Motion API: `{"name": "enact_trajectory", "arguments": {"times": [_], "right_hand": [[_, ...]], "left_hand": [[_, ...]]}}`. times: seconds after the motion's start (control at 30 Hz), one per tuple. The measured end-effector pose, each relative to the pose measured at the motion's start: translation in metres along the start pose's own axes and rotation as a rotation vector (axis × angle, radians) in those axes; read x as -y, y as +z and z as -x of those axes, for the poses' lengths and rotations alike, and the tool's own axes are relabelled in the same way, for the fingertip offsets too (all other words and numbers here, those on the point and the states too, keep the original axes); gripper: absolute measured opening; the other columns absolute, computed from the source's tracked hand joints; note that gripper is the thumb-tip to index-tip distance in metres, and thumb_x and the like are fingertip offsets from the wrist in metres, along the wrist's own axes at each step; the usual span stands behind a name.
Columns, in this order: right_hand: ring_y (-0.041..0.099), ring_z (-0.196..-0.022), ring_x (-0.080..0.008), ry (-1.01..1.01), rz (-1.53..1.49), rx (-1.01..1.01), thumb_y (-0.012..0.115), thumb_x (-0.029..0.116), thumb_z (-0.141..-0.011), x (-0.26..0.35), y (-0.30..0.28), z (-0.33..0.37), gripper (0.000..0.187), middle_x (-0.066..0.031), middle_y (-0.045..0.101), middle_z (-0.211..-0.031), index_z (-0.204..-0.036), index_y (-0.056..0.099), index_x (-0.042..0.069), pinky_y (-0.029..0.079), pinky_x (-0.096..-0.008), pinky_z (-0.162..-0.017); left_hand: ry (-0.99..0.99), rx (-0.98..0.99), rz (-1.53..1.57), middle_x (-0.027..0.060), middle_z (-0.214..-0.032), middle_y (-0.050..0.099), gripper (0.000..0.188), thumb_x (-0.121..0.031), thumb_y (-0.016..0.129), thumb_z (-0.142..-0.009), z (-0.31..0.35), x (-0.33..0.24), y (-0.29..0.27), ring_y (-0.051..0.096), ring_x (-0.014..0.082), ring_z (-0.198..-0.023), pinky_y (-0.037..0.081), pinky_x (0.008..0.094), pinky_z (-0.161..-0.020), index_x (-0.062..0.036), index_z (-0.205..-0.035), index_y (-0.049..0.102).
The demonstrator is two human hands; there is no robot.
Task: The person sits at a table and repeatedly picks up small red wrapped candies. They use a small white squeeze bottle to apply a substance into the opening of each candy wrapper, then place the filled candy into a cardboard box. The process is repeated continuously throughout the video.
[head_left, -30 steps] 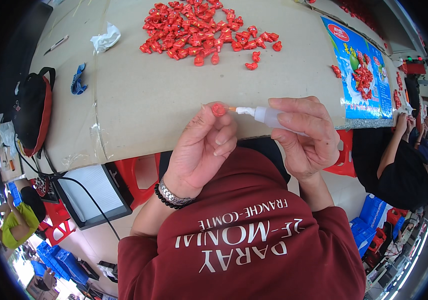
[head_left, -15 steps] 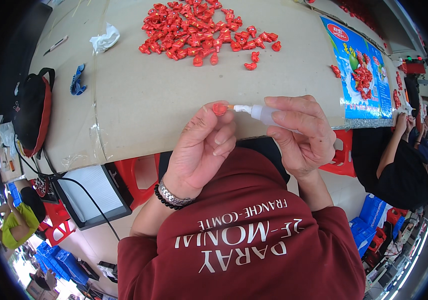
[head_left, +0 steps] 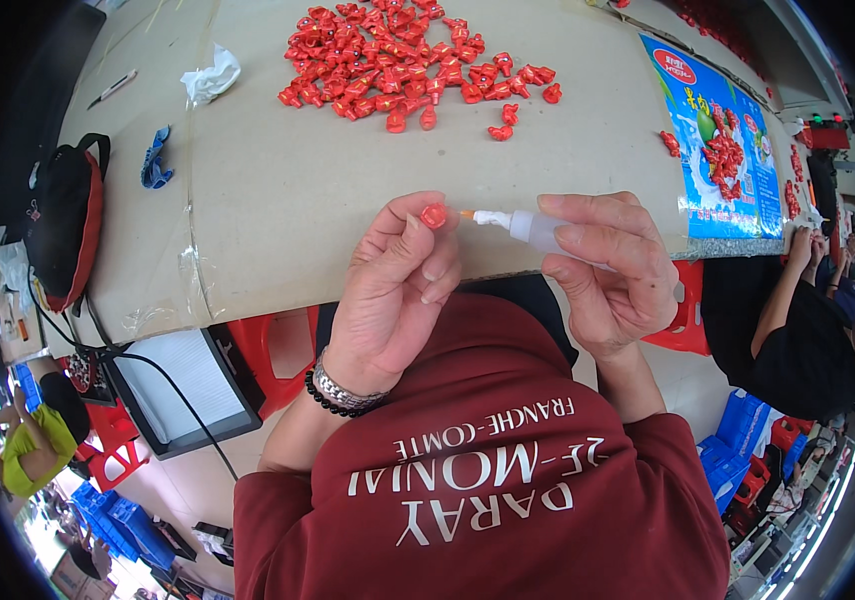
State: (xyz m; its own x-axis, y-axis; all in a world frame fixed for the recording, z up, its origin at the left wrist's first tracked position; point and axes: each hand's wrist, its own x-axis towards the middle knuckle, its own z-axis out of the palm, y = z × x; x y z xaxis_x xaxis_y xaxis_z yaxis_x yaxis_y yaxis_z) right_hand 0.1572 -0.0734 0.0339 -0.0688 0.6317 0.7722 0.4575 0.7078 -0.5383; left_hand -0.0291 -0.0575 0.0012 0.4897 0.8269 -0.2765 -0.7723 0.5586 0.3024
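Between the thumb and fingers of my left hand [head_left: 400, 275] is a small red figurine piece [head_left: 434, 216], its round end turned up. My right hand [head_left: 613, 265] grips a translucent white squeeze bottle [head_left: 540, 232] lying nearly level. White wrapping covers the bottle's neck, and a thin orange tip points left at the red piece, with a small gap between them. Beyond my hands a heap of similar red figurine pieces [head_left: 378, 65] lies on the table [head_left: 278, 190], a few of them scattered at its near right side.
To the left lie a crumpled white tissue [head_left: 212, 76], a blue cloth strip [head_left: 156, 160], a pen [head_left: 112, 88] and a black-and-red bag [head_left: 73, 225]. A blue printed sheet [head_left: 693, 130] at the right carries more red pieces. Another person [head_left: 778, 320] sits at the right.
The bottle's tip has drawn away from the red piece as my right hand shifted slightly right. My left hand moved a little left and turned the piece.
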Motion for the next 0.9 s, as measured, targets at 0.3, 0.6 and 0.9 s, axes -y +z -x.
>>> {"name": "enact_trajectory", "arguments": {"times": [0.3, 0.6, 0.9], "right_hand": [[0.059, -0.073, -0.0203, 0.046, -0.005, 0.061, 0.073, 0.011, -0.077, 0.0036, -0.0022, 0.0011, 0.024, -0.0193, 0.065, -0.096, -0.095, 0.059, 0.003, 0.044, -0.0281, -0.060], [0.058, -0.072, -0.0196, 0.047, 0.000, 0.066, 0.073, 0.010, -0.077, 0.0032, -0.0007, 0.0008, 0.024, -0.0192, 0.065, -0.097, -0.095, 0.059, 0.003, 0.044, -0.0275, -0.060], [0.057, -0.065, -0.0179, 0.013, 0.006, 0.000, 0.072, -0.004, -0.069, 0.0029, -0.0012, -0.0024, 0.025, -0.0162, 0.066, -0.092, -0.090, 0.062, 0.002, 0.044, -0.0248, -0.050]], "left_hand": [[-0.028, 0.025, 0.009, 0.0059, -0.093, 0.060, 0.024, -0.015, 0.056, -0.092, -0.0008, 0.0006, -0.0016, 0.041, 0.0086, -0.064, 0.034, 0.0194, -0.050, -0.0018, -0.112, 0.056], [-0.045, 0.037, 0.007, 0.0061, -0.093, 0.061, 0.025, -0.015, 0.056, -0.092, -0.0006, 0.0018, -0.0029, 0.041, 0.0087, -0.064, 0.034, 0.0193, -0.050, -0.0017, -0.113, 0.056], [0.008, 0.030, -0.003, 0.0066, -0.095, 0.060, 0.022, -0.011, 0.057, -0.091, -0.0016, 0.0021, -0.0044, 0.040, 0.0089, -0.064, 0.034, 0.0193, -0.050, -0.0029, -0.111, 0.057]]}}
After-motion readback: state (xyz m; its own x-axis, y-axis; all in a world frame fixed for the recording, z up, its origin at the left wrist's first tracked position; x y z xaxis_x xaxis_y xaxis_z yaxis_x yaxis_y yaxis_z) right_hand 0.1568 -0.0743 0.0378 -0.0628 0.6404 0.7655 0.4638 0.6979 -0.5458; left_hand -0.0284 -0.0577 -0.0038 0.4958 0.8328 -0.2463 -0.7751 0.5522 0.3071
